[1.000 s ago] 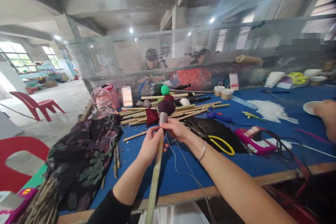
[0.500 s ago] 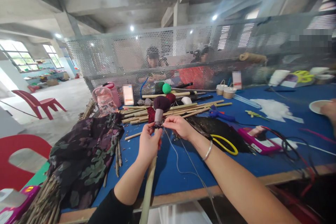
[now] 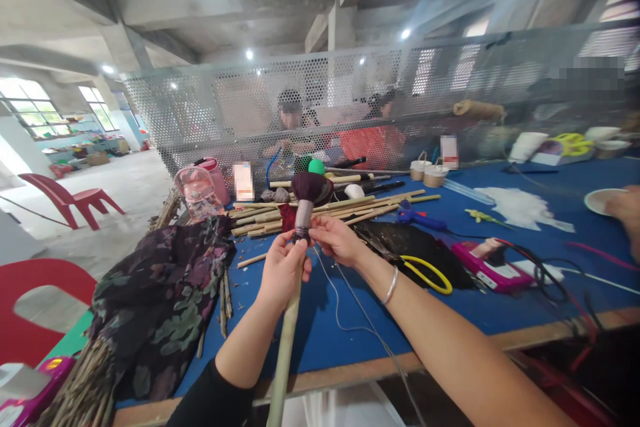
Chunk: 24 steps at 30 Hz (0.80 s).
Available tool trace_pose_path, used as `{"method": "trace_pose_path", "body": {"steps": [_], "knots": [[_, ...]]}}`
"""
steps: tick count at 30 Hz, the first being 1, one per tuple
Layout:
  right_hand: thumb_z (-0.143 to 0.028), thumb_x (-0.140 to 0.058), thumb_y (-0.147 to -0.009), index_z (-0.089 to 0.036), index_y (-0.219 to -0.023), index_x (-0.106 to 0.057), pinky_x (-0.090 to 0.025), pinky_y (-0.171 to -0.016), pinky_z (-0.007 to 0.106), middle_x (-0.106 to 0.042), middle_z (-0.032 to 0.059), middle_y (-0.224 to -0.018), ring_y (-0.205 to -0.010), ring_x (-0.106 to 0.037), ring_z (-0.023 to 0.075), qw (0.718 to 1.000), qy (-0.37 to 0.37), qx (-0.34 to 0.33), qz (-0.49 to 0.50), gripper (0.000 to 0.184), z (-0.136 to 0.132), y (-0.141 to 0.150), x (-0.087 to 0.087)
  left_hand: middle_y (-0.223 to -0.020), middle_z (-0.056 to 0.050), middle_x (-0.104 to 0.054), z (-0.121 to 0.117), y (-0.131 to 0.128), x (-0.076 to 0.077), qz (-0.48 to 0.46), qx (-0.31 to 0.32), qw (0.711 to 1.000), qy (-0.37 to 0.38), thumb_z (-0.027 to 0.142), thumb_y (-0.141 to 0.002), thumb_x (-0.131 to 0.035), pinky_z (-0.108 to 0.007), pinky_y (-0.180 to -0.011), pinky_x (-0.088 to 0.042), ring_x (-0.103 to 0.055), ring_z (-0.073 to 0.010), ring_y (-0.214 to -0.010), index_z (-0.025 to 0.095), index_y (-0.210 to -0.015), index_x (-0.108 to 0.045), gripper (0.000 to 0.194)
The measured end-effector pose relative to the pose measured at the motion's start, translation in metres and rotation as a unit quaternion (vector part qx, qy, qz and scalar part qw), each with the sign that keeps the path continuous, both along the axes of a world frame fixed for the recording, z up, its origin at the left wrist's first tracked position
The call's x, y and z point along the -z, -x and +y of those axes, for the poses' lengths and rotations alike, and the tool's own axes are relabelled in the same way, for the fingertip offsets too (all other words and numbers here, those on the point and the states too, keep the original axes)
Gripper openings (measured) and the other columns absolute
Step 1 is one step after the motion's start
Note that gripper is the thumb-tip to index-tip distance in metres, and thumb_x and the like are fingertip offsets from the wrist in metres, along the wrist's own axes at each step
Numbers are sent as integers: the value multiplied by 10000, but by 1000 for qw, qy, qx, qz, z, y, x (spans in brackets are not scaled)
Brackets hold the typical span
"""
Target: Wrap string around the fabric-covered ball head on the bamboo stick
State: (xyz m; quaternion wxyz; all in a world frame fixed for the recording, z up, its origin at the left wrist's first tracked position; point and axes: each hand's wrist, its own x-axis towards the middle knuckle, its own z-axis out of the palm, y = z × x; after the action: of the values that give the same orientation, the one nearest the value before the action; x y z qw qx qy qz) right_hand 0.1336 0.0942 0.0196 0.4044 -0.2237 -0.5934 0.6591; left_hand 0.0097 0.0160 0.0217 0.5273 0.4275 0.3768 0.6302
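My left hand (image 3: 286, 268) is closed around a pale, bamboo-like stick (image 3: 284, 367) just below its top. On the stick's upper end sits a dark purple, fabric-covered ball (image 3: 309, 187), with a neck wound in grey string (image 3: 303, 215). My right hand (image 3: 334, 238) pinches close to the base of that neck, its fingertips touching the winding or nearly so. A loose grey cord (image 3: 336, 303) hangs from there, runs over the blue table and drops past its front edge. What exactly lies between the right fingertips is too small to see, but the cord leads up to them.
Several bamboo sticks (image 3: 380, 205) lie behind my hands. Dark floral cloth (image 3: 160, 307) covers the left side. To the right are yellow-handled scissors (image 3: 427, 273), a blue glue gun (image 3: 423, 219) and a magenta power box (image 3: 493, 267). A perforated metal screen (image 3: 225, 107) stands behind; two people sit beyond it.
My right hand has moved slightly left and closer to the neck of the ball. The ball has tilted a little, and the whole view has shifted slightly.
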Motion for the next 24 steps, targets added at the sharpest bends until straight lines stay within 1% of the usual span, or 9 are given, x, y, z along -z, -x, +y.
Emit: {"method": "trace_pose_path", "body": {"steps": [3, 5, 8, 10, 12, 14, 15, 19, 24], "knots": [[-383, -682, -648, -156, -896, -509, -75, -312, 169, -452, -77, -484, -318, -164, 9, 996, 64, -68, 9, 378, 0, -3, 0, -789, -48, -628, 0, 3, -2, -48, 68, 995, 57, 370, -706, -625, -141, -342, -370, -505, -54, -436, 144, -939, -490, 352], [-383, -698, -626, -139, -875, -527, -67, -318, 161, -427, -76, -474, -328, -180, 8, 989, 102, -104, 0, 389, 1, -6, 2, -816, -68, -633, 1, 6, -1, -75, 123, 982, 123, 361, -734, -599, -135, -367, -399, -540, -64, -481, 137, -971, -520, 336], [-335, -718, -606, -128, -772, -534, -102, -321, 162, -423, -68, -469, -338, -240, 13, 992, 102, -74, -9, 323, 3, -9, 5, -940, -94, -618, 2, 7, 0, -58, 156, 972, 166, 397, -755, -575, -180, -472, -486, -614, -111, -609, 162, -1037, -517, 372], [-326, -706, -625, -138, -709, -515, -107, -314, 172, -371, -86, -417, -322, -226, 18, 995, 89, -37, -30, 281, 4, -8, 6, -1033, -110, -583, 1, 6, 2, 15, 101, 984, 146, 445, -733, -593, -224, -496, -509, -623, -125, -610, 187, -1097, -473, 462], [-340, -693, -639, -151, -677, -493, -89, -304, 185, -314, -103, -377, -304, -197, 24, 995, 80, -13, -53, 278, 5, -6, 8, -1084, -122, -553, 1, 4, 6, 115, 0, 989, 97, 440, -671, -661, -215, -439, -487, -595, -102, -538, 203, -1149, -424, 584], [-350, -688, -638, -159, -655, -474, -81, -300, 197, -305, -106, -365, -296, -189, 29, 995, 77, 1, -70, 287, 5, -3, 8, -1055, -109, -566, 0, 2, 9, 202, -78, 975, 44, 370, -619, -720, -174, -367, -429, -556, -76, -482, 200, -1133, -440, 610], [-359, -683, -640, -162, -642, -464, -83, -300, 202, -303, -106, -362, -294, -185, 30, 994, 72, 6, -77, 295, 5, -2, 8, -1011, -93, -585, 0, 2, 10, 231, -94, 968, 25, 336, -618, -722, -160, -344, -402, -538, -68, -462, 193, -1101, -468, 564], [-429, -628, -691, -156, -649, -488, -108, -323, 211, -326, -93, -380, -309, -226, 39, 993, -3, 28, -115, 310, 1, -1, 5, -779, -24, -609, 2, 3, 11, 234, -80, 969, 18, 269, -686, -643, -156, -320, -372, -503, -68, -419, 169, -1012, -507, 367], [-404, -588, -720, -138, -660, -556, -137, -359, 208, -343, -79, -413, -352, -247, 42, 986, -69, 48, -143, 275, -2, -9, -5, -631, 33, -556, 6, 8, 7, 167, -68, 984, 16, 281, -694, -625, -155, -326, -366, -489, -70, -415, 161, -970, -478, 335]]}}
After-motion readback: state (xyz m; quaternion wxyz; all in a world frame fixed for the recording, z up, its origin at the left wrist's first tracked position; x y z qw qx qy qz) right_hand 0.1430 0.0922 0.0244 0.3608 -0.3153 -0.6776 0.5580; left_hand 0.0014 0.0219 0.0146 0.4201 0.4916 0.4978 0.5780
